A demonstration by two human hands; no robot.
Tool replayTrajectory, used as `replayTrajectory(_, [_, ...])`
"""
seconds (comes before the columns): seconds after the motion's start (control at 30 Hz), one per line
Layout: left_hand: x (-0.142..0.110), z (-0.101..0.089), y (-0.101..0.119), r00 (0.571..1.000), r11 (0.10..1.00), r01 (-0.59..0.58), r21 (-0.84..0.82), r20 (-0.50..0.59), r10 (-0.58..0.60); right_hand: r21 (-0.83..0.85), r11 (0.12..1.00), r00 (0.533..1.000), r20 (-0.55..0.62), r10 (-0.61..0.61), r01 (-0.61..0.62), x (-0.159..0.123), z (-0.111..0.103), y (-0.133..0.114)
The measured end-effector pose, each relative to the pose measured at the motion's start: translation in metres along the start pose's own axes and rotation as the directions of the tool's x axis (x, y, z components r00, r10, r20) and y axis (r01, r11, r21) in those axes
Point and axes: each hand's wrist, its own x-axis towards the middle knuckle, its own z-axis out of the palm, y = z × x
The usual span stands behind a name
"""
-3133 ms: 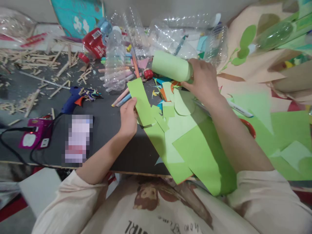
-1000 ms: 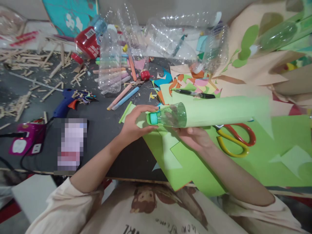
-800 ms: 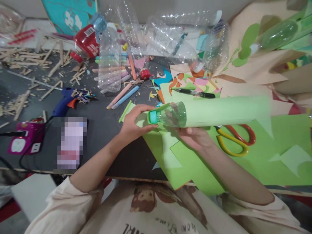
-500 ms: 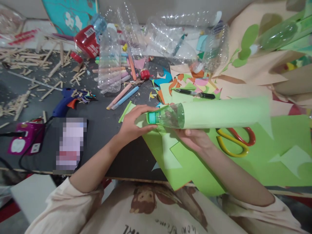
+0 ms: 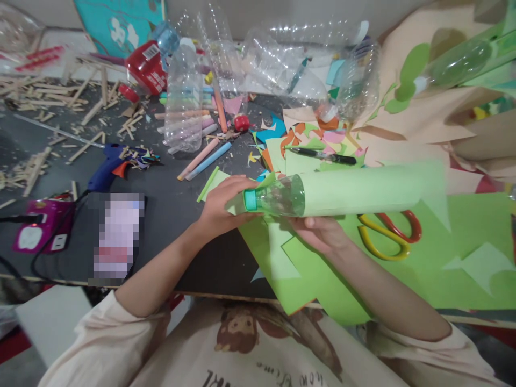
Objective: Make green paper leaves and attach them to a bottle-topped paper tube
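Observation:
A plastic bottle (image 5: pixel 282 196) with a teal cap lies sideways in the air, its body wrapped in light green paper (image 5: pixel 363 191). My right hand (image 5: pixel 322 234) grips the wrapped bottle from underneath, fingers curled around it. My left hand (image 5: pixel 221 204) is closed at the bottle's cap end, pinching a small green paper strip (image 5: pixel 234 201) against the neck. Green paper sheets (image 5: pixel 322 258) lie on the black table (image 5: pixel 169 215) under both hands.
Red-and-yellow scissors (image 5: pixel 389 236) lie right of my right hand. A black pen (image 5: pixel 322 156), coloured chalk sticks (image 5: pixel 205 158), a blue glue gun (image 5: pixel 107 166), a purple power strip (image 5: pixel 42 231), several clear bottles (image 5: pixel 183 102) and wooden stick scraps (image 5: pixel 44 107) crowd the table.
Three seconds ago my right hand held the wrapped bottle farther back and my left held a green strip. The bottle now lies sideways in front of me, sunk slightly in the last second.

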Motion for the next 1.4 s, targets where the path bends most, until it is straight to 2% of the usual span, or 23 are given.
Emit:
replayTrajectory(0.17, [0.001,0.000,-0.001,1.000,1.000,0.009,-0.020,-0.002,-0.009,0.006,1.000,1.000,0.010,0.015,-0.015,0.000,0.000,0.000])
replayTrajectory(0.33, [0.001,-0.005,-0.005,0.997,0.997,0.075,-0.006,-0.033,-0.076,-0.005,0.999,0.997,0.063,0.047,-0.046,0.004,-0.006,0.006])
replayTrajectory(0.4, [0.002,-0.008,-0.007,0.996,0.997,0.076,0.012,-0.048,-0.075,-0.079,0.991,0.987,0.110,0.115,-0.106,0.002,-0.006,0.006])
replayTrajectory(0.47, [0.002,-0.009,-0.009,0.997,0.997,0.063,0.034,-0.046,-0.062,-0.284,0.943,0.954,0.192,0.232,-0.172,-0.003,-0.002,0.002])
replayTrajectory(0.5, [0.003,-0.009,-0.010,0.998,0.997,0.060,0.043,-0.034,-0.059,-0.425,0.890,0.931,0.231,0.283,-0.165,-0.008,0.001,-0.003])
replayTrajectory(0.53, [0.003,-0.009,-0.010,0.998,0.997,0.058,0.047,-0.020,-0.057,-0.569,0.815,0.919,0.256,0.300,-0.108,-0.012,0.005,-0.009])
replayTrajectory(0.57, [0.004,-0.009,-0.009,0.998,0.997,0.057,0.047,-0.004,-0.057,-0.677,0.735,0.934,0.271,0.232,0.014,-0.017,0.008,-0.017])
replayTrajectory(0.6, [0.004,-0.008,-0.009,0.998,0.998,0.055,0.044,0.009,-0.055,-0.731,0.656,0.946,0.315,0.082,0.187,-0.020,0.011,-0.026])
replayTrajectory(0.63, [0.004,-0.008,-0.008,0.998,0.998,0.053,0.040,0.018,-0.053,-0.751,0.573,0.936,0.342,-0.084,0.327,-0.023,0.014,-0.036])
replayTrajectory(0.67, [0.004,-0.008,-0.007,0.999,0.998,0.048,0.035,0.021,-0.049,-0.759,0.493,0.905,0.354,-0.235,0.425,-0.024,0.016,-0.047])
replayTrajectory(0.7, [0.004,-0.007,-0.007,0.999,0.998,0.045,0.033,0.022,-0.046,-0.786,0.407,0.877,0.351,-0.328,0.466,-0.024,0.018,-0.058])
replayTrajectory(0.77, [0.003,-0.007,-0.007,0.999,0.998,0.041,0.041,0.029,-0.042,-0.864,0.253,0.850,0.300,-0.433,0.435,-0.019,0.020,-0.078])
replayTrajectory(0.83, [0.002,-0.007,-0.008,0.999,0.998,0.022,0.065,0.038,-0.025,-0.929,0.067,0.887,0.324,-0.330,0.365,-0.011,0.022,-0.089])
replayTrajectory(0.9, [0.002,-0.008,-0.009,0.999,0.995,-0.008,0.096,0.053,0.002,-0.938,-0.127,0.927,0.340,-0.159,0.323,-0.002,0.024,-0.092])
replayTrajectory(0.93, [0.002,-0.008,-0.009,0.998,0.994,-0.020,0.110,0.060,0.013,-0.927,-0.200,0.939,0.336,-0.073,0.316,0.002,0.025,-0.091])
replayTrajectory(1.0, [0.002,-0.009,-0.011,0.997,0.991,-0.026,0.132,0.074,0.016,-0.906,-0.285,0.949,0.313,0.046,0.312,0.009,0.027,-0.085])
replayTrajectory(1.13, [0.004,-0.010,-0.012,0.992,0.994,-0.019,0.110,0.124,0.005,-0.907,-0.304,0.956,0.285,0.066,0.291,0.014,0.028,-0.077])
replayTrajectory(1.4, [0.006,-0.009,-0.009,0.981,0.999,-0.030,0.042,0.195,0.022,-0.895,-0.278,0.936,0.346,0.062,0.349,0.016,0.025,-0.071])
